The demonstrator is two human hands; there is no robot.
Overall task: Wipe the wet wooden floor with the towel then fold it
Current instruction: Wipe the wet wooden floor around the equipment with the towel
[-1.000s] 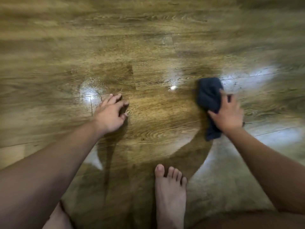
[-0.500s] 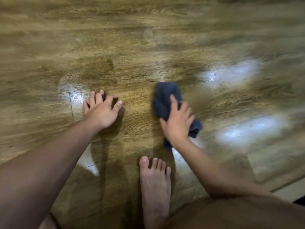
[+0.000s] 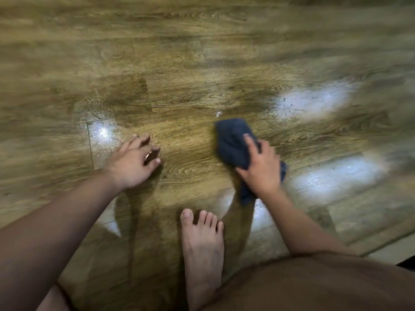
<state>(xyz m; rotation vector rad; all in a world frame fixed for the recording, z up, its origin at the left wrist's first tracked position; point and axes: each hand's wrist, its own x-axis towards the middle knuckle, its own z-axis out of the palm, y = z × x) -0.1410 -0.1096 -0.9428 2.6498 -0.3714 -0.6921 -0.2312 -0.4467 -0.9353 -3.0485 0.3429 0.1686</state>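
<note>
Nearest, a bare foot (image 3: 202, 248) stands on the wooden floor (image 3: 202, 63). Just beyond it, the right hand (image 3: 260, 167) presses a bunched dark blue towel (image 3: 231, 140) onto the boards, fingers curled over its near half; the cloth sticks out past the fingertips on the far side and trails behind the wrist. To the left, the left hand (image 3: 132, 162) rests on the floor, fingers loosely spread, holding nothing. Farther right, shiny patches suggest wiping is unfinished; folding is not yet begun.
</note>
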